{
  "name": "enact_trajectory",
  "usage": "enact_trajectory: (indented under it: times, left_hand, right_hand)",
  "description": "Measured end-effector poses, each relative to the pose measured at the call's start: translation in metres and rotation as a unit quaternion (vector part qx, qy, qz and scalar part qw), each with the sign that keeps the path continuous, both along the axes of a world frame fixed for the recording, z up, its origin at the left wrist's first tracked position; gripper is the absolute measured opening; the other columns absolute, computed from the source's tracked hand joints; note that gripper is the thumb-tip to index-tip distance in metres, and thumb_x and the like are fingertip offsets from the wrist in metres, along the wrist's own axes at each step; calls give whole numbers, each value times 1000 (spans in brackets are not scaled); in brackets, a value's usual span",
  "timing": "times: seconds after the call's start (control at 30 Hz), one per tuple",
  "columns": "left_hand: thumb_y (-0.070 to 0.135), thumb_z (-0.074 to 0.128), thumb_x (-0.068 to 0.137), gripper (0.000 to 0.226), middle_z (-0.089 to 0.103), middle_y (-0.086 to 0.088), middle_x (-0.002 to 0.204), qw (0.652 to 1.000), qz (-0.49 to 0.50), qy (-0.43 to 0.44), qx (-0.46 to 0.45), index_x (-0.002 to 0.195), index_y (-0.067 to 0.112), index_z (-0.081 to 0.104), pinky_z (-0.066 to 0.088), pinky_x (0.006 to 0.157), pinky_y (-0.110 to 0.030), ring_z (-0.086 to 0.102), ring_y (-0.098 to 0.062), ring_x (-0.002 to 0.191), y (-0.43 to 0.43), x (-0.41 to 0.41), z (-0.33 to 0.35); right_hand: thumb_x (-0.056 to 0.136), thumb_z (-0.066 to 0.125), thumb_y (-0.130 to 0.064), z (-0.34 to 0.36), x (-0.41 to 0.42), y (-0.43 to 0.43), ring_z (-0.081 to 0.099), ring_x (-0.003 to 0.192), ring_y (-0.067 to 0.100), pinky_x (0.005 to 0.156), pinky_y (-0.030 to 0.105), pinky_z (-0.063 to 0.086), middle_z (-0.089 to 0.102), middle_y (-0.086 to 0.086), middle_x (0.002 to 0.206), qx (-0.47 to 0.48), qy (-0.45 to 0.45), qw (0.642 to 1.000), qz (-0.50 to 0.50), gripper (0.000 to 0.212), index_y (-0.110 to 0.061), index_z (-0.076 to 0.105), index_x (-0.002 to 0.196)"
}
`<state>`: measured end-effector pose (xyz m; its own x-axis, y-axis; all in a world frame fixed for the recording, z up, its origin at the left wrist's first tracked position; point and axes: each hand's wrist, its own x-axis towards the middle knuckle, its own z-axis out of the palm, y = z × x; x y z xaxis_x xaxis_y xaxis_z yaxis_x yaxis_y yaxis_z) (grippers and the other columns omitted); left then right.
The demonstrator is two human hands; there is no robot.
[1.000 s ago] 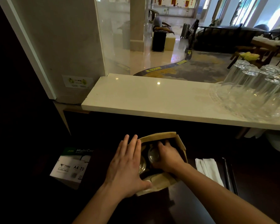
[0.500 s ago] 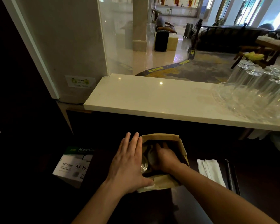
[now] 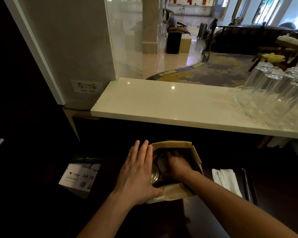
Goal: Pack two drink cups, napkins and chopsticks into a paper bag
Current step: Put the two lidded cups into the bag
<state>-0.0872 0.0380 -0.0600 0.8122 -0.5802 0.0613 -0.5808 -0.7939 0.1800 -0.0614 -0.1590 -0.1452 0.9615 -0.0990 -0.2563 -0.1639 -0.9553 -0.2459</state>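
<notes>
Paper bag [image 3: 175, 192] at lower centre of the frame, mouth open upward, brown rim forming a rough square on the dark lower counter [image 3: 213, 220]. Inside, toward the bag's left half, two drink cups: one clear lid [image 3: 154, 176] nearer the bottom edge, a second lid [image 3: 162, 163] just above it, touching or nearly so. Left hand [image 3: 138, 174] laid flat against the bag's left wall, fingers straight and together, thumb [image 3: 157, 192] hooked over the near rim; open, clamped on nothing. Right hand [image 3: 176, 166] sunk inside the bag mouth, wrapped round the upper cup's right side, fingers curled over the lid edge; closed on that cup as far as could be told in the dim light. Dark free space left in the bag's right half, between the hand and the right wall.

Napkins [image 3: 226, 181] lying flat to the right of the bag, near but apart from it. Chopsticks [image 3: 247, 184], dark and thin, just beside the napkins' right edge, running top to bottom. Box of A4 paper [image 3: 79, 176] at lower left, well apart from the bag. Pale stone ledge [image 3: 162, 103] across mid-frame, overhanging the dark counter, front edge above the bag. Upturned glasses [image 3: 273, 93] crowding the ledge's right end; the ledge's left and middle bare.
</notes>
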Motion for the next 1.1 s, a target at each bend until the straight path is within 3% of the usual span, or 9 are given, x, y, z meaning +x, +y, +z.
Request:
enact_trajectory:
  times: [0.17,0.23,0.4,0.57,0.67,0.8,0.93,1.03,1.1]
  left_hand:
    - [78,59,67,130,-32,-2,156,1000,0,-2,-5,148,17,-23,-10,118,-41,-36,-22,139,3,1,-2]
    - [77,58,68,128,-33,-1,156,1000,1,-5,-13,148,17,-22,-11,118,-40,-37,-20,139,5,2,-3]
    - [75,56,71,122,-32,3,156,999,1,-3,-42,149,21,-20,-9,117,-36,-38,-16,138,11,2,-8]
    - [78,53,72,118,-30,7,157,997,10,5,-75,150,24,-16,-5,117,-34,-38,-10,137,17,2,-10]
    - [76,54,72,115,-27,9,158,994,19,12,-103,151,27,-13,-3,116,-32,-36,-7,138,20,4,-10]
    - [69,63,73,113,-22,14,158,991,26,28,-131,151,30,-7,2,117,-33,-31,-3,139,25,8,-11]
    - [68,61,75,102,-8,15,160,988,17,25,-153,152,32,5,3,115,-34,-22,-3,143,27,9,-10]
    - [75,40,75,93,2,14,160,986,10,21,-165,152,31,13,4,115,-36,-15,-5,145,24,8,-10]
    - [75,32,76,91,9,10,161,986,14,13,-168,152,28,18,4,116,-36,-10,-6,146,20,7,-11]
  right_hand:
    - [75,77,-44,14,-7,3,44,127,30,103,38,44,36,12,146,12,-28,1000,-5,84,-21,35,143]
    - [80,73,-41,26,-14,4,49,123,26,100,35,47,45,8,139,38,-54,998,-11,68,-23,43,138]
    - [92,58,-26,65,-48,7,61,96,11,75,21,49,61,-6,111,88,-166,982,24,25,-24,63,116]
    - [91,56,-26,83,-84,0,61,84,3,69,27,54,61,-16,94,166,-238,956,47,15,-30,67,101]
    - [90,54,-31,87,-104,-8,64,85,3,67,24,54,64,-17,94,205,-294,933,43,19,-26,69,99]
    - [86,69,-9,84,-125,-26,68,85,4,71,17,52,70,-15,88,230,-388,890,-63,15,-19,74,97]
    - [83,72,-8,58,-133,-62,66,80,-1,67,14,50,72,-16,86,233,-357,874,-233,19,-25,74,91]
    - [87,69,-17,24,-138,-97,65,77,6,66,25,47,74,-8,92,152,-266,903,-299,13,-23,73,98]
    - [89,66,-23,-2,-140,-124,67,83,14,69,30,50,73,-3,100,80,-186,925,-321,21,-19,70,110]
